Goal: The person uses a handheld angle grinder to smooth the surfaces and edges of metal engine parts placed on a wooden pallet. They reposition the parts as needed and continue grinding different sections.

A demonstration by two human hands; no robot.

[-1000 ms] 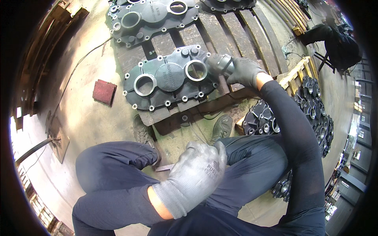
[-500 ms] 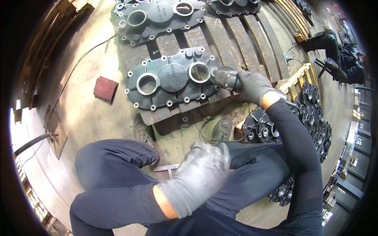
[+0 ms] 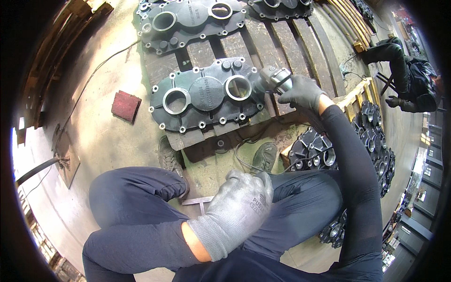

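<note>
- Clock directions below taken from the middle of the near cover (image 3: pixel 205 94), a dark casting with two round openings, lying flat on the slatted wooden pallet (image 3: pixel 263 52).
- Right hand (image 3: pixel 301 92), gloved, at 3 o'clock: fingers closed around a hand-held power tool (image 3: pixel 276 79).
- Tool head overlaps the cover's 3 o'clock end in this view; contact with the metal cannot be confirmed.
- Left hand (image 3: pixel 240 207), gloved, between 5 and 6 o'clock, over the lap: fingers loosely curled, back of the glove facing up. Palm hidden; cannot tell whether anything is held.
- T-shaped metal piece (image 3: pixel 195 201) at 6 o'clock, its stem running behind the left glove; cannot tell if touched.
- Far cover (image 3: pixel 191 15) at 12 o'clock on the same pallet; red pad (image 3: pixel 126 106) on the floor at 9 o'clock.
- Step in hand, judged: dressing the cover's 3 o'clock edge with the tool.
- Next move, judged: calls for a firm right-hand grip, a controlled tool angle along that edge, and the left hand kept clear.
</note>
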